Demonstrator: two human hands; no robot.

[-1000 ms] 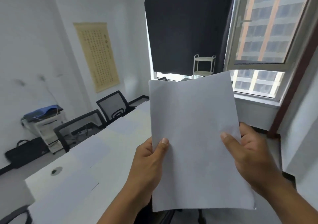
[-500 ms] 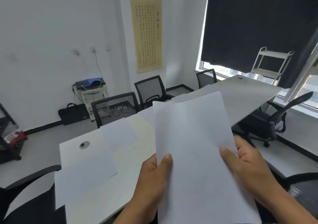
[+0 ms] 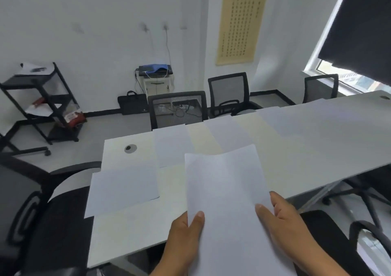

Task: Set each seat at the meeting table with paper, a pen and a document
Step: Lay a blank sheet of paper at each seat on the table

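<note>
Paper (image 3: 228, 201) fills the lower middle of the view, a white sheet or thin stack held up over the near edge of the table (image 3: 317, 148) by both hands. The left hand (image 3: 184, 239) grips its left edge, thumb lying on the face of the sheet and the fingers hidden behind it; the right hand (image 3: 283, 222) grips the right edge the same way, thumb on top. Whether one sheet or several are held cannot be told. On the long white table other sheets already lie flat: one at the near left corner (image 3: 122, 189), overhanging the table's end toward a black chair (image 3: 53, 222), one beyond it (image 3: 173, 146) in front of a mesh-backed chair (image 3: 177, 108), another (image 3: 224, 133) further along, and more pale sheets toward the far end, too washed out to count. A round cable grommet (image 3: 130, 148) sits near the table's left end. Against the back wall stand a printer (image 3: 155, 76), a black bag (image 3: 131, 104) and a black shelf cart (image 3: 44, 102).
</note>
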